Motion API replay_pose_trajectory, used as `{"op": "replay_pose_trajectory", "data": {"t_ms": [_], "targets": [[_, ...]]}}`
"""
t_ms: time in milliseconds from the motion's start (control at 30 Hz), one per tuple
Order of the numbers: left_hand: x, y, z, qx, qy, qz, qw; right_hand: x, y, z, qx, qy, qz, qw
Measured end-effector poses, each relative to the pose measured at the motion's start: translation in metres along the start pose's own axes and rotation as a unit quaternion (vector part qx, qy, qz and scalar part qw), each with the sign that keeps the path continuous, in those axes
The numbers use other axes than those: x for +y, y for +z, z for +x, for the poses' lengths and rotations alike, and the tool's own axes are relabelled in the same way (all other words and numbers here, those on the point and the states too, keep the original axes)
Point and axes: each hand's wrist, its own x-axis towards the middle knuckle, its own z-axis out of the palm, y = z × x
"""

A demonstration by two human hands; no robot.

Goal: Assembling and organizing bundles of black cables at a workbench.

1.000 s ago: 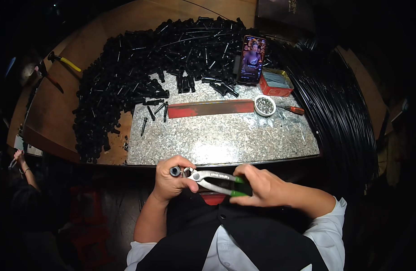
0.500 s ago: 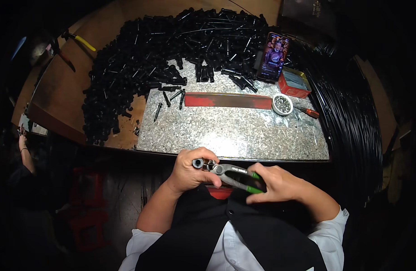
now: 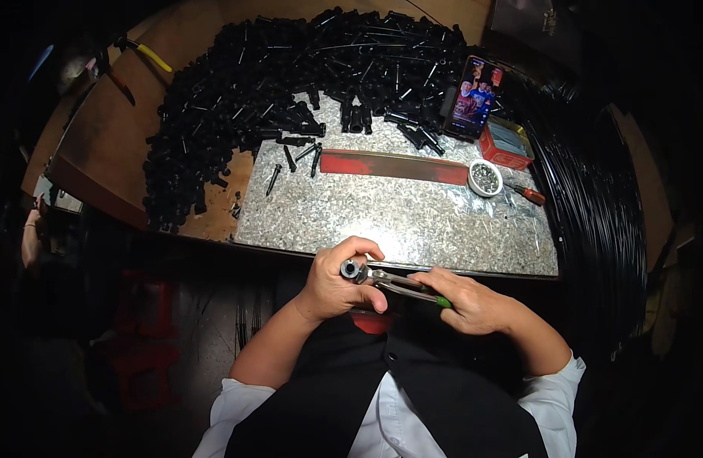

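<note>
The left hand [image 3: 332, 281] grips a dark tubular part [image 3: 351, 269] near the frame's centre, seemingly steadying it against the pliers [image 3: 405, 290] clasped in the right hand [image 3: 477, 304]. Beyond, on the worktop [image 3: 412, 217], a white cup [image 3: 485, 194] of metal pieces [image 3: 485, 177] sits right of centre, with heaped black parts [image 3: 313, 72] upper left, probably for easy reach.

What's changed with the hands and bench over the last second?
The right hand has squeezed the green-gripped silver metal pliers, bringing the handles closer together. Both hands shifted rightward relative to the speckled grey slab. The left hand still holds the dark hollow cylinder; nothing was let go. The flat red-brown strip and round white bowl stayed put.
</note>
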Motion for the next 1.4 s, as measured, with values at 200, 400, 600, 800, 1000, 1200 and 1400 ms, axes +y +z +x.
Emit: {"op": "replay_pose_trajectory", "data": {"t_ms": [200,400,600,800,1000,1200,1400], "targets": [[-0.003,0.001,-0.004,0.024,-0.039,-0.070,0.996,0.003,0.003,0.006,-0.035,-0.015,0.042,0.998],[-0.006,0.003,-0.006,0.049,-0.012,-0.029,0.998,-0.005,0.003,0.011,-0.033,0.010,0.077,0.996],[-0.007,0.006,-0.005,0.080,0.038,0.048,0.995,-0.006,0.006,0.013,-0.006,0.092,0.029,0.995],[-0.009,0.009,-0.005,0.102,0.052,0.070,0.991,0.003,0.019,0.012,0.083,0.090,-0.057,0.991],[-0.019,0.006,-0.008,0.097,0.031,0.029,0.994,0.016,0.011,0.008,0.236,0.053,-0.132,0.961],[-0.023,0.007,-0.006,0.153,0.034,-0.028,0.987,0.034,-0.030,0.003,0.379,0.086,-0.216,0.896],[-0.013,0.012,-0.007,0.143,0.029,-0.028,0.989,0.064,-0.085,0.007,0.397,0.215,-0.277,0.848]]}}
